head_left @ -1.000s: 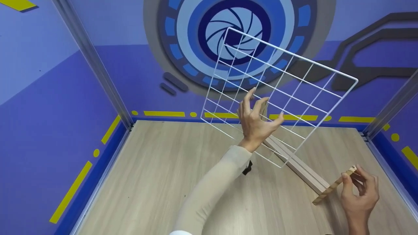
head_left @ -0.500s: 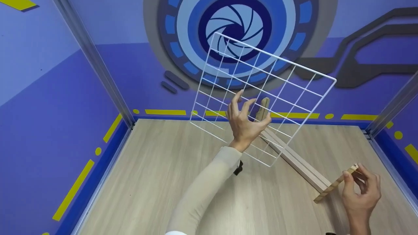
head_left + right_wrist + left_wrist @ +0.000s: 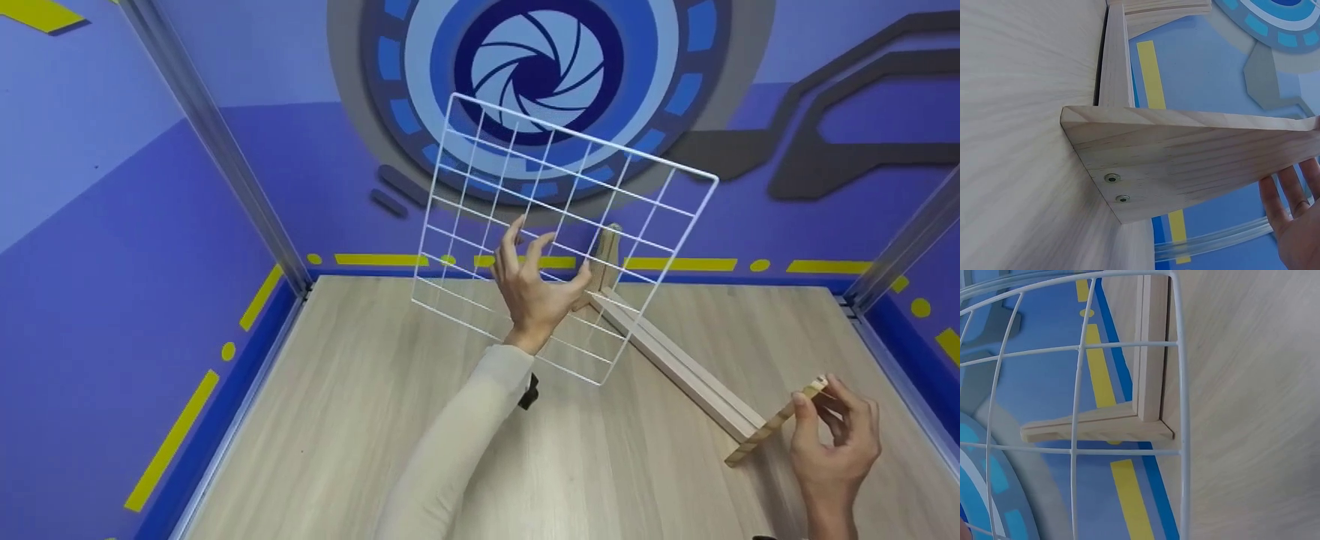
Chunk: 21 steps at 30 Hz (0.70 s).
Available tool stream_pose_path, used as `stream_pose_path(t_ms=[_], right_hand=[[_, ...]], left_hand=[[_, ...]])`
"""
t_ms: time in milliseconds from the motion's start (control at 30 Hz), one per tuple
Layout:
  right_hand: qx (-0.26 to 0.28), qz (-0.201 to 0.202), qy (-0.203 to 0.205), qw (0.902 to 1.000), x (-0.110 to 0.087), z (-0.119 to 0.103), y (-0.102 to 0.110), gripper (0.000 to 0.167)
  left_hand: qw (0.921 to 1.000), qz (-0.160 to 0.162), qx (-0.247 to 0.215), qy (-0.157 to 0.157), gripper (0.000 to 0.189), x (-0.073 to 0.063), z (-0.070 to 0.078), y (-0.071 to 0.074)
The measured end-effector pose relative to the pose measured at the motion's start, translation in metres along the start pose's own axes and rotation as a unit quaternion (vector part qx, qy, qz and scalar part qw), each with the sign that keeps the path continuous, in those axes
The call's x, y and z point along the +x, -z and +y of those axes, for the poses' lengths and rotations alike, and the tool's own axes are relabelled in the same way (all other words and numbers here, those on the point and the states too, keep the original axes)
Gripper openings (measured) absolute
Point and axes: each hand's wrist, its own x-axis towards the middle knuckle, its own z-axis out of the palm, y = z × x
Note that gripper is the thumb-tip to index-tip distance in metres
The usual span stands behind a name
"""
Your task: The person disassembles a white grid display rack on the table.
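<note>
Pinching white wire grid (image 3: 559, 225), left hand (image 3: 536, 289); right hand (image 3: 832, 442) gripping wooden stand (image 3: 697, 382).

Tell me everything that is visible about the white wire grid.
The white wire grid is a rectangular panel of thin, white-coated metal rods crossing in squares inside a thicker rim. It is lifted above the wooden table, tilted, in front of the purple wall. The left hand holds it near its lower part, fingers on the wires. Its lower corner hangs close to the wooden stand.

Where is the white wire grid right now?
In the head view the white wire grid is held up in the air by the left hand, tilted, above the far end of the wooden stand.
</note>
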Motion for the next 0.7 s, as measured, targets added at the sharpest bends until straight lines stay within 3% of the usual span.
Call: stream_pose_path(t_ms=[200,433,700], right_hand=[[0.013,0.002,-0.004,0.9999,0.0,0.0,0.0,0.043],[-0.015,-0.011,-0.008,0.9998,0.0,-0.003,0.0,0.044],[0.002,-0.002,-0.013,0.9999,0.0,0.0,0.002,0.045]], left_hand=[[0.9996,0.008,0.018,0.019,0.051,-0.001,-0.011,0.01],[0.999,0.01,0.023,0.038,0.051,0.001,-0.02,0.027],[0.9979,0.011,0.026,0.058,0.053,0.003,-0.032,0.039]])
